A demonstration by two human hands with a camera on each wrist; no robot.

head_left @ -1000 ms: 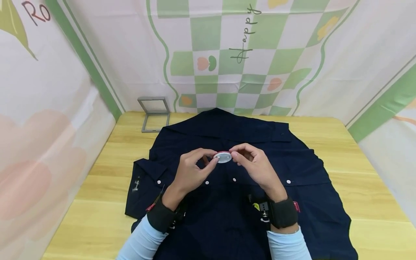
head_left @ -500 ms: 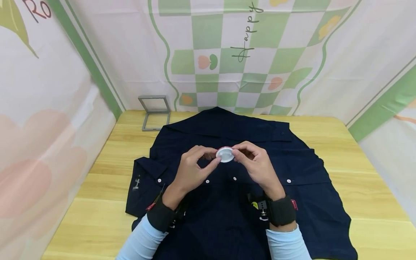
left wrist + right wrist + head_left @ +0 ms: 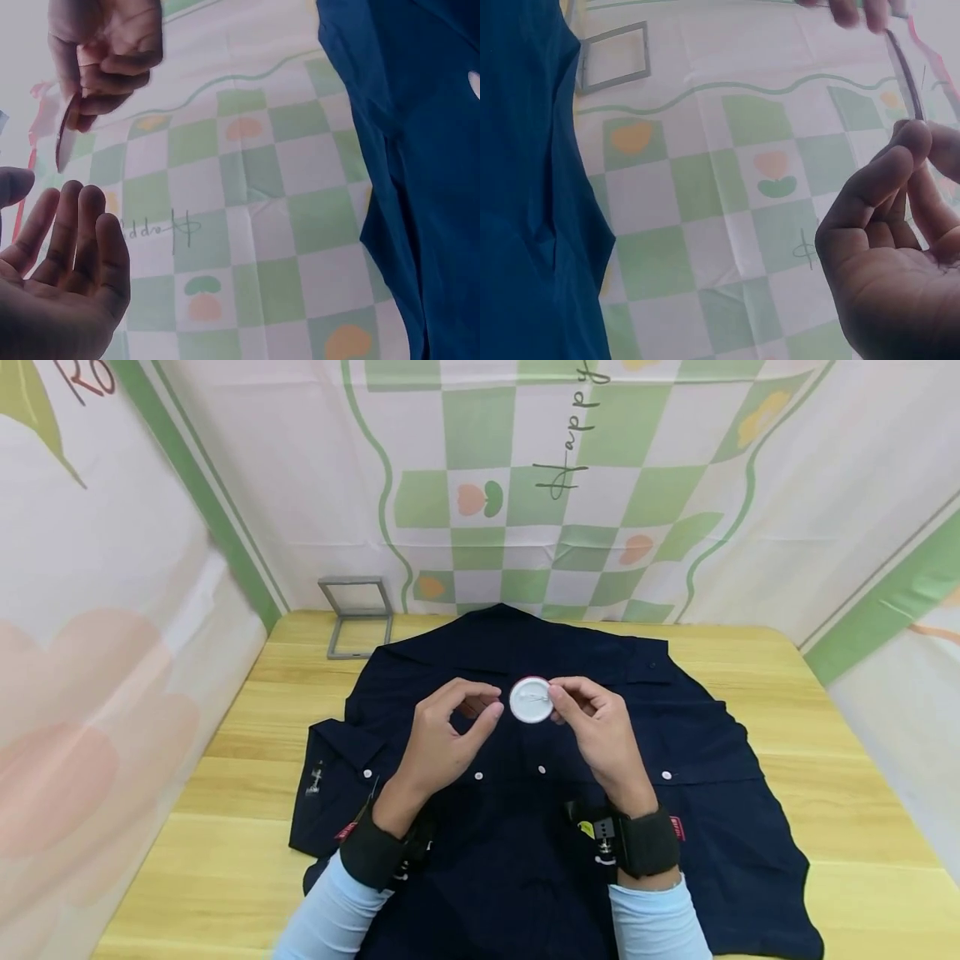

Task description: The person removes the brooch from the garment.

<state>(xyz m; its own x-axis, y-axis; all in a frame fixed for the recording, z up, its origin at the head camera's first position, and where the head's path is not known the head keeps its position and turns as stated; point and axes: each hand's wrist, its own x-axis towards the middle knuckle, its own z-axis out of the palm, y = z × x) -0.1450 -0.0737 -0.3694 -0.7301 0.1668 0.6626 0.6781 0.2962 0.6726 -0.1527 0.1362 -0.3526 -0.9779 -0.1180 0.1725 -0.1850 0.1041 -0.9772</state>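
My right hand (image 3: pixel 596 727) pinches a round pin badge (image 3: pixel 529 700) by its right edge between thumb and fingers. The badge's white back faces me, with a thin metal pin across it and a sliver of red rim on top. Seen edge-on in the right wrist view, the badge (image 3: pixel 906 75) is a thin disc. Just left of it, my left hand (image 3: pixel 450 727) hovers with fingers bent loosely and nothing between thumb and fingertips; a gap parts it from the badge. Below both hands a dark navy shirt (image 3: pixel 480 852) with white buttons lies spread out.
A grey square frame (image 3: pixel 360 618) stands unfolded at the back left of the wooden table (image 3: pixel 217 827). Patterned cloth (image 3: pixel 480 443) hangs behind the table and along its sides. A red tag (image 3: pixel 677 828) shows on the shirt by my right wrist.
My left hand has let go of the badge and drawn slightly left. The right hand has raised the badge a little and tilted it, so its back shows as a fuller circle.
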